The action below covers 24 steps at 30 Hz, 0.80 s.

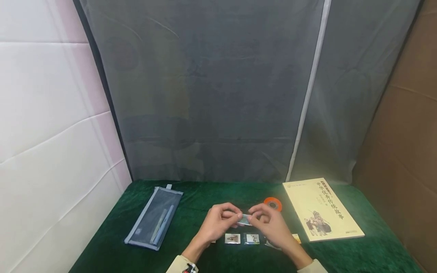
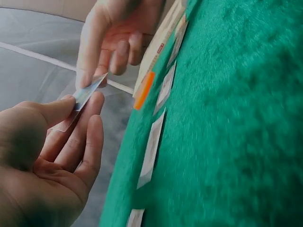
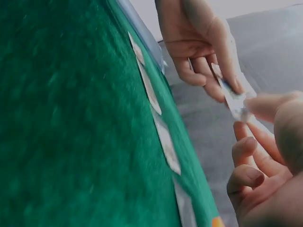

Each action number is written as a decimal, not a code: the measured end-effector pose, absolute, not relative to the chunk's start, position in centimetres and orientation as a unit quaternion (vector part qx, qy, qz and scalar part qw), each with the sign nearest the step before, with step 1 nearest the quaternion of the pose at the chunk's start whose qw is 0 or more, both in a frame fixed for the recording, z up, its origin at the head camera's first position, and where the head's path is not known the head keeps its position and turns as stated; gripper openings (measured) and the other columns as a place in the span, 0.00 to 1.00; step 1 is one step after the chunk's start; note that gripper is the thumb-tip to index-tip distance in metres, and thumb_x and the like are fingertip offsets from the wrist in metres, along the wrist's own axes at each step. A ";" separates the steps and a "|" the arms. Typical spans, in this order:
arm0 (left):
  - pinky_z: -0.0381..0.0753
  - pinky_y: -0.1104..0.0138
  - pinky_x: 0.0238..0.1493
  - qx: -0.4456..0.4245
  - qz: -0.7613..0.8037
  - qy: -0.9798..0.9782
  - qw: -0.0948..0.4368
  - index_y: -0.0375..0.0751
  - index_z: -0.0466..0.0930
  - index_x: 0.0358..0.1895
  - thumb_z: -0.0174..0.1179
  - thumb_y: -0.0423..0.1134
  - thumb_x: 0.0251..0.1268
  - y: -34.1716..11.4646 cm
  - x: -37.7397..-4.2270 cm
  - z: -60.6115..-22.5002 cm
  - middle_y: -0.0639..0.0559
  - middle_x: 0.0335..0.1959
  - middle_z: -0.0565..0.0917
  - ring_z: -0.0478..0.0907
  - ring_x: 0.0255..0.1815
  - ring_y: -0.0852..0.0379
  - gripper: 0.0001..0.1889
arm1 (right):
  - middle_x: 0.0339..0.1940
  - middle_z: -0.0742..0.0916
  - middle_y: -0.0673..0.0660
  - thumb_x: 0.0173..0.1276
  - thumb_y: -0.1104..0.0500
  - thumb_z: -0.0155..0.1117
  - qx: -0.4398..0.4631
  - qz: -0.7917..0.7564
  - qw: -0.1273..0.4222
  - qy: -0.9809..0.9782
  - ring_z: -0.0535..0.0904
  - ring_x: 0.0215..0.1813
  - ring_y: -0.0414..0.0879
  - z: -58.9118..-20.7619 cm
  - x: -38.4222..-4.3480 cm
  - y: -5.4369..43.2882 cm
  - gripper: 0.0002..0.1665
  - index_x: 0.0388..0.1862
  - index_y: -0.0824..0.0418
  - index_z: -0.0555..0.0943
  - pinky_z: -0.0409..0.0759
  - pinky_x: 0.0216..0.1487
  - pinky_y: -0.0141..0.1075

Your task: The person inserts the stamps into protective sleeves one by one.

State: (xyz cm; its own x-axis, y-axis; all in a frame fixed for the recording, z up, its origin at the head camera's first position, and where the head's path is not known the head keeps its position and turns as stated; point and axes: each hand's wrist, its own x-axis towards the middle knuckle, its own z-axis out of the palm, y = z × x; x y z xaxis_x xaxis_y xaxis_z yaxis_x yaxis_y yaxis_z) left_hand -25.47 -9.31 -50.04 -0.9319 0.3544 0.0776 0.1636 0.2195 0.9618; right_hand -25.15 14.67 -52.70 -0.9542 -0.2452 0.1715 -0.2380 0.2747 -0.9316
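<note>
Between my two hands, above the green cloth, is a small picture card in a clear sleeve. My left hand pinches one end of it between thumb and fingers. At its other end, the thumb and a finger of my right hand pinch it too. In the left wrist view the sleeved card is tilted, with clear film reaching past the picture. Below the hands a row of similar small cards lies on the cloth, among them a brownish one and a pale one. My right forearm partly covers others.
An orange disc with a grey centre lies behind my right hand. To the right is a cream book with Chinese writing. A blue-grey zip pouch with pens inside lies left. Fabric walls rise behind and on both sides.
</note>
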 end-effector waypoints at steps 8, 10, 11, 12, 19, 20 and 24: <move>0.92 0.61 0.46 0.131 0.616 0.773 0.077 0.41 0.88 0.51 0.70 0.46 0.77 -13.3 -24.2 -50.3 0.43 0.44 0.95 0.95 0.44 0.46 0.12 | 0.39 0.94 0.52 0.73 0.51 0.78 -0.198 -0.559 0.029 0.805 0.78 0.23 0.36 -51.6 -25.4 11.6 0.13 0.50 0.55 0.88 0.76 0.28 0.31; 0.92 0.61 0.47 0.122 0.623 0.768 0.079 0.39 0.87 0.53 0.69 0.46 0.77 -14.4 -23.7 -50.4 0.42 0.46 0.95 0.95 0.45 0.46 0.14 | 0.39 0.94 0.51 0.73 0.51 0.78 -0.209 -0.553 0.043 0.805 0.79 0.24 0.36 -51.6 -25.4 10.9 0.13 0.50 0.54 0.88 0.77 0.28 0.31; 0.92 0.61 0.47 0.118 0.625 0.768 0.079 0.38 0.87 0.54 0.69 0.46 0.77 -14.9 -23.5 -50.4 0.42 0.47 0.95 0.94 0.45 0.46 0.15 | 0.39 0.94 0.51 0.73 0.51 0.78 -0.215 -0.551 0.050 0.805 0.79 0.24 0.36 -51.6 -25.3 10.5 0.13 0.50 0.53 0.88 0.77 0.27 0.31; 0.92 0.61 0.47 0.115 0.626 0.767 0.079 0.37 0.86 0.54 0.69 0.47 0.77 -15.3 -23.2 -50.4 0.42 0.47 0.95 0.94 0.45 0.45 0.16 | 0.39 0.95 0.51 0.73 0.50 0.78 -0.221 -0.550 0.056 0.803 0.79 0.23 0.36 -51.6 -25.3 10.1 0.12 0.50 0.52 0.88 0.77 0.26 0.31; 0.91 0.62 0.46 0.097 0.621 0.774 0.076 0.38 0.86 0.53 0.70 0.47 0.76 -17.6 -21.8 -50.3 0.42 0.45 0.95 0.94 0.45 0.46 0.16 | 0.40 0.95 0.50 0.74 0.50 0.77 -0.250 -0.548 0.086 0.793 0.77 0.21 0.33 -51.7 -25.1 7.6 0.11 0.49 0.52 0.88 0.75 0.22 0.30; 0.91 0.62 0.46 0.095 0.618 0.777 0.072 0.37 0.86 0.53 0.70 0.47 0.76 -17.9 -21.6 -50.3 0.42 0.45 0.95 0.94 0.45 0.47 0.16 | 0.40 0.95 0.50 0.74 0.50 0.76 -0.254 -0.548 0.089 0.792 0.77 0.21 0.34 -51.7 -25.1 7.3 0.10 0.49 0.51 0.88 0.76 0.22 0.31; 0.90 0.63 0.46 0.084 0.618 0.779 0.068 0.37 0.86 0.52 0.70 0.46 0.76 -18.8 -21.1 -50.0 0.44 0.43 0.95 0.93 0.44 0.49 0.15 | 0.39 0.95 0.51 0.74 0.52 0.76 -0.270 -0.551 0.094 0.784 0.81 0.23 0.38 -51.5 -25.0 6.2 0.10 0.49 0.52 0.88 0.79 0.25 0.33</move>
